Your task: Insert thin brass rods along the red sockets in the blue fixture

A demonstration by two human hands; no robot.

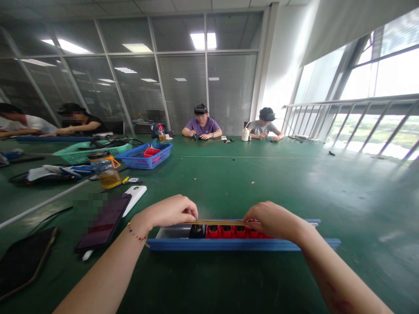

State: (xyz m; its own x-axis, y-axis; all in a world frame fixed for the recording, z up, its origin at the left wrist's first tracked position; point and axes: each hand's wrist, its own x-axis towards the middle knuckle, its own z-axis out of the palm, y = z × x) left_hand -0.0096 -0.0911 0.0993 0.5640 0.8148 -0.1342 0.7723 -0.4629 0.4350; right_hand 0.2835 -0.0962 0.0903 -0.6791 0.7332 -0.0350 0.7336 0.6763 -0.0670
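Thin tan sticks [221, 222] lie level above a long blue rail frame [229, 245]. My left hand [178, 210] pinches their left end between thumb and fingers. Their right end is in the closed fingers of my right hand [266, 218]. Inside the frame, under the sticks, several red holders [226, 232] with dark tops stand in a row. A black block [197, 231] sits left of them, beside a bare silvery stretch [173, 232] of the frame. My right hand hides part of the frame's far side.
Left of my left arm are a phone [104, 222], a white power bank [135, 198] and a dark tablet-like device [26, 259]. Farther back stand a jar [109, 174], a blue basket [144, 162] and a green basket [75, 152]. Several people sit at the far side.
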